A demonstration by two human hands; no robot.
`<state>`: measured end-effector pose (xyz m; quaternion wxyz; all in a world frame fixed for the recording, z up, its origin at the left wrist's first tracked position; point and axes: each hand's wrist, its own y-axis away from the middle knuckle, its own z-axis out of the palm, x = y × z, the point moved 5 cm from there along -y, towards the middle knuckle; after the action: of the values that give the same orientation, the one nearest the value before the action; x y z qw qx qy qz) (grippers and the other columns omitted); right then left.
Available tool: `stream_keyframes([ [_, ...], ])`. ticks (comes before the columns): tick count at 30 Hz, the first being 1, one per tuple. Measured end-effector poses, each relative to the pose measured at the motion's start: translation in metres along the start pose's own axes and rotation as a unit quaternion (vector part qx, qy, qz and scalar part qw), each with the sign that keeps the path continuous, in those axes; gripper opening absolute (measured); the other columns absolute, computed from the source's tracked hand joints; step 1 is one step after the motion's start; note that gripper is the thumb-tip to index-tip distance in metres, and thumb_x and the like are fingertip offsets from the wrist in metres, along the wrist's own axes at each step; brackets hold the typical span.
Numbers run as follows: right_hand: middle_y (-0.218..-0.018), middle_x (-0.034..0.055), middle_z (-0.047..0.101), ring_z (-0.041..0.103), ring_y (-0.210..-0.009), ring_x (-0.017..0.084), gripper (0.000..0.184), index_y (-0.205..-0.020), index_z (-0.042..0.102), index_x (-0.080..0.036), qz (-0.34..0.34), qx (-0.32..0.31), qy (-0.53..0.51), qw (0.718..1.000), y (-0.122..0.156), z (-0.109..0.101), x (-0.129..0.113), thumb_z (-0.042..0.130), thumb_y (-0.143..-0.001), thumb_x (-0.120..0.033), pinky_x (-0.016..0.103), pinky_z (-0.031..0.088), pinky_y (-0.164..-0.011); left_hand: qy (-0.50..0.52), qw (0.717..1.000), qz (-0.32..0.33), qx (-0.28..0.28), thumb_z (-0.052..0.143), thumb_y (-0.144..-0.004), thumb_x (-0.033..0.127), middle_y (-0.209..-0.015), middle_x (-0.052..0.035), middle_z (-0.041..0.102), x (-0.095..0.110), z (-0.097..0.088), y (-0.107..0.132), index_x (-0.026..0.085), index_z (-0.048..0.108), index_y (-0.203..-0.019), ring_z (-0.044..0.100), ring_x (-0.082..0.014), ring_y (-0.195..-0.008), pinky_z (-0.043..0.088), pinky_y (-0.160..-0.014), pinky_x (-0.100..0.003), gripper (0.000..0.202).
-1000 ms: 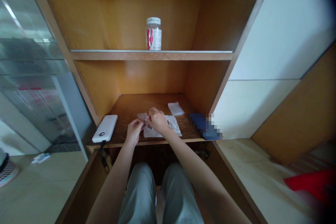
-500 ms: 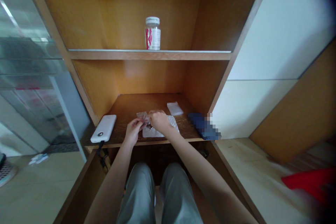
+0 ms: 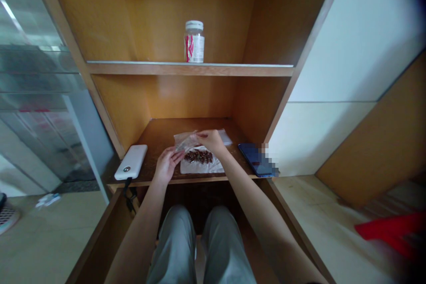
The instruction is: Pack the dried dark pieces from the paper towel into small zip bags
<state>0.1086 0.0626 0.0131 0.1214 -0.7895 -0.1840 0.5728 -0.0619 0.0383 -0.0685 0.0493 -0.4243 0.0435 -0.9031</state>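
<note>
Between my two hands is a small clear plastic bag, held above the lower shelf board. My left hand pinches its lower left side. The fingers of my right hand are closed on its upper right corner. Below them lies a white crinkled sheet with a heap of small dark brown, shiny pieces on it; their kind is too small to make out. Another clear plastic bag rests flat behind my right hand, partly covered by it.
A white power bank with a black cable lies at the left of the board, and a dark blue phone at the right. A lidded bottle stands on the shelf above. Below the board, an open drawer surrounds my knees.
My right hand has risen away from the brown pieces and now grips the bag's upper corner. The bag is stretched wider between both hands, and the heap has come into view.
</note>
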Motion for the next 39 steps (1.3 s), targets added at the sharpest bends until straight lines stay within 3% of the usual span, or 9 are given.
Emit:
stream_keyframes([
  [5, -0.065, 0.0060, 0.067, 0.055, -0.050, 0.009, 0.034, -0.078, 0.069, -0.012, 0.100, -0.078, -0.109, 0.986, 0.005, 0.014, 0.013, 0.064, -0.067, -0.044, 0.019, 0.039, -0.045, -0.083, 0.993, -0.030, -0.077, 0.069, -0.064, 0.014, -0.098, -0.0083, 0.066, -0.001, 0.015, 0.008, 0.015, 0.059, -0.097, 0.061, -0.0227, -0.097, 0.043, -0.090, -0.039, 0.035],
  [10, -0.065, 0.0045, 0.066, 0.057, -0.052, 0.008, 0.031, -0.076, 0.067, -0.014, 0.162, -0.169, -0.188, 0.954, 0.014, 0.028, 0.021, 0.068, -0.065, -0.043, 0.017, 0.040, -0.045, -0.098, 0.981, -0.028, -0.165, 0.068, -0.068, 0.019, -0.118, -0.0097, 0.057, 0.000, 0.024, 0.016, 0.023, 0.047, -0.121, 0.051, -0.0256, -0.112, 0.041, -0.093, -0.042, 0.056],
  [14, -0.065, 0.0036, 0.066, 0.056, -0.052, 0.008, 0.028, -0.077, 0.066, -0.014, 0.185, -0.192, -0.219, 0.939, 0.016, 0.030, 0.024, 0.070, -0.065, -0.039, 0.017, 0.041, -0.047, -0.094, 0.982, -0.013, -0.162, 0.069, -0.068, 0.021, -0.123, -0.0091, 0.054, 0.000, 0.022, 0.017, 0.026, 0.042, -0.124, 0.050, -0.0252, -0.113, 0.038, -0.096, -0.043, 0.062],
  [21, -0.072, 0.0044, 0.066, 0.058, -0.056, 0.009, 0.022, -0.079, 0.065, -0.014, 0.183, -0.200, -0.229, 0.935, 0.019, 0.031, 0.025, 0.068, -0.067, -0.033, 0.019, 0.043, -0.051, -0.069, 0.987, -0.029, -0.142, 0.068, -0.069, 0.018, -0.119, -0.0078, 0.057, 0.001, 0.023, 0.013, 0.022, 0.052, -0.111, 0.054, -0.0233, -0.108, 0.036, -0.098, -0.042, 0.046],
  [24, -0.075, 0.0052, 0.067, 0.058, -0.056, 0.009, 0.020, -0.079, 0.065, -0.014, 0.177, -0.153, -0.215, 0.948, 0.016, 0.025, 0.032, 0.066, -0.069, -0.032, 0.020, 0.044, -0.052, -0.065, 0.989, -0.033, -0.127, 0.066, -0.071, 0.019, -0.117, -0.0081, 0.058, 0.001, 0.021, 0.012, 0.021, 0.053, -0.109, 0.055, -0.0226, -0.107, 0.036, -0.098, -0.042, 0.040],
  [27, -0.086, 0.0079, 0.067, 0.060, -0.062, 0.011, 0.024, -0.081, 0.064, -0.015, 0.151, -0.014, -0.203, 0.967, 0.009, 0.009, 0.047, 0.059, -0.072, -0.037, 0.022, 0.045, -0.055, -0.059, 0.991, -0.041, -0.114, 0.066, -0.071, 0.020, -0.115, -0.0082, 0.060, 0.000, 0.019, 0.011, 0.021, 0.053, -0.108, 0.057, -0.0224, -0.105, 0.036, -0.097, -0.042, 0.040],
  [29, -0.094, 0.0097, 0.066, 0.063, -0.072, 0.014, 0.030, -0.084, 0.063, -0.014, 0.139, 0.093, -0.199, 0.965, 0.007, -0.003, 0.061, 0.051, -0.076, -0.040, 0.024, 0.047, -0.063, -0.056, 0.991, -0.047, -0.109, 0.067, -0.070, 0.020, -0.114, -0.0086, 0.060, 0.000, 0.019, 0.011, 0.021, 0.054, -0.107, 0.057, -0.0224, -0.105, 0.036, -0.097, -0.041, 0.039],
  [31, -0.100, 0.0108, 0.065, 0.063, -0.083, 0.016, 0.035, -0.088, 0.063, -0.014, 0.142, 0.154, -0.203, 0.956, 0.008, -0.009, 0.076, 0.043, -0.079, -0.041, 0.026, 0.047, -0.071, -0.055, 0.992, -0.048, -0.105, 0.068, -0.069, 0.020, -0.114, -0.0092, 0.061, -0.001, 0.018, 0.010, 0.020, 0.055, -0.106, 0.057, -0.0224, -0.105, 0.036, -0.097, -0.042, 0.039],
  [39, -0.113, 0.0115, 0.060, 0.057, -0.104, 0.016, 0.046, -0.105, 0.059, -0.013, 0.150, 0.177, -0.197, 0.953, 0.019, -0.003, 0.112, 0.027, -0.083, -0.037, 0.028, 0.042, -0.087, -0.077, 0.991, -0.045, -0.098, 0.067, -0.070, 0.019, -0.109, -0.0088, 0.063, 0.000, 0.019, 0.012, 0.019, 0.056, -0.104, 0.058, -0.0206, -0.103, 0.036, -0.098, -0.039, 0.036],
])
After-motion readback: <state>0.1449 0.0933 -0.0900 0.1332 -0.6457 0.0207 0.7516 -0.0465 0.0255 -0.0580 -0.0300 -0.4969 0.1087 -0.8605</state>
